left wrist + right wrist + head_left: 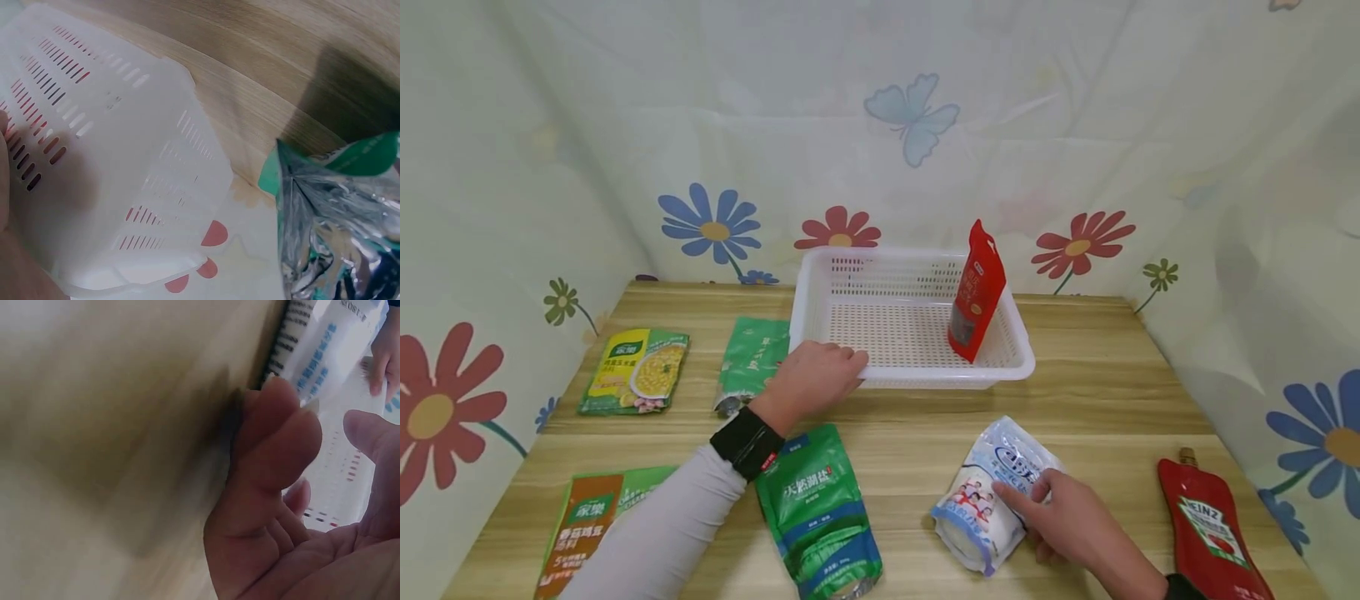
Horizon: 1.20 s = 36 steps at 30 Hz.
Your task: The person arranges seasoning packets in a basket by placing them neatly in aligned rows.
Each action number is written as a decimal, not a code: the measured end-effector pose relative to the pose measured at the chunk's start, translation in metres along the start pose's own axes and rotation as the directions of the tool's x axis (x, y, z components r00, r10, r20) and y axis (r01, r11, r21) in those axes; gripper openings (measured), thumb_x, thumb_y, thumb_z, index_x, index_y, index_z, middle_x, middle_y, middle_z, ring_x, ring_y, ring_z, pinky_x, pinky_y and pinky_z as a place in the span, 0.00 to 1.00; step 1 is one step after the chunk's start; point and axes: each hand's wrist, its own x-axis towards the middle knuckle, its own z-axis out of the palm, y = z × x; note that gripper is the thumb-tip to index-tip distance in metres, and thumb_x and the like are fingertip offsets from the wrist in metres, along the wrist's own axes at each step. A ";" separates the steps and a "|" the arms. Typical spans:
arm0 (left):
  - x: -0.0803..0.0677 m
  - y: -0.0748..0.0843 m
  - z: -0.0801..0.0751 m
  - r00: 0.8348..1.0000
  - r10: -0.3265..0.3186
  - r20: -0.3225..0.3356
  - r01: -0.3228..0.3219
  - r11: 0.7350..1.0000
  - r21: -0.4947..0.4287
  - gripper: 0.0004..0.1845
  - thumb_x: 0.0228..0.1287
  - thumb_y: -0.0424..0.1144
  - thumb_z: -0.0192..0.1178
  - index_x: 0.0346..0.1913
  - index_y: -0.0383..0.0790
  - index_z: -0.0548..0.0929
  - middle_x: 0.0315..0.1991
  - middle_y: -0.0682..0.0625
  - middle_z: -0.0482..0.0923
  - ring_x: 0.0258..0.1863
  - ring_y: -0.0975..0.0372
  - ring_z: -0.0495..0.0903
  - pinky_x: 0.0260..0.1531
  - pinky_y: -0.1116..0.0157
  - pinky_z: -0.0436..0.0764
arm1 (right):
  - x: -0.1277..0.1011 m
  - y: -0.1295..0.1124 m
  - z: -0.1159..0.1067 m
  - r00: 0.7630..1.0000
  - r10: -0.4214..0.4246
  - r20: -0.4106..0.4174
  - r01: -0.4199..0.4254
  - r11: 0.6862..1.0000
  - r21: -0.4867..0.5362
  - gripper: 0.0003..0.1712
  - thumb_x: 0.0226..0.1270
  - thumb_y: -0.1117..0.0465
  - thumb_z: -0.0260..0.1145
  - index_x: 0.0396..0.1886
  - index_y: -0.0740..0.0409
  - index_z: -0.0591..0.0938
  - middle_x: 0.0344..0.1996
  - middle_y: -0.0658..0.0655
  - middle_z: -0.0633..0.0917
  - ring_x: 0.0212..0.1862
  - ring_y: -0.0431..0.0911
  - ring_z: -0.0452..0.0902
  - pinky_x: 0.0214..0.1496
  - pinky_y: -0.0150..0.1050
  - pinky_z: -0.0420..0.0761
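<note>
My left hand [816, 375] grips the near left rim of a white plastic basket [917, 377]. The left wrist view shows the slotted basket wall [112, 150] close up, with part of the hand at the left edge. In the basket, a red pouch [977, 296] stands tilted at the right end. My right hand [1060, 512] is at the right side of a white and blue pouch [992, 500] lying on the table, thumb over its front. The right wrist view has the fingers [269, 444] loosely bent and the thumb apart, with a gap between them.
A green salt pouch [820, 508] lies front centre, and another green pouch [752, 354] left of the basket. Yellow [636, 371] and brown-green [580, 521] seasoning packets lie at left, the latter partly under my sleeve. A red ketchup pouch [1210, 529] is far right. Patterned cloth surrounds the table.
</note>
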 end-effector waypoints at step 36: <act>0.001 0.001 -0.001 1.000 -0.010 0.021 0.010 1.000 0.003 0.10 0.72 0.48 0.63 0.40 0.46 0.79 0.28 0.53 0.85 0.25 0.61 0.82 0.19 0.66 0.76 | -0.024 -0.032 0.036 0.940 -0.297 -0.167 0.216 0.898 -0.382 0.45 0.59 0.20 0.60 0.67 0.42 0.79 0.50 0.59 0.77 0.47 0.52 0.71 0.38 0.44 0.77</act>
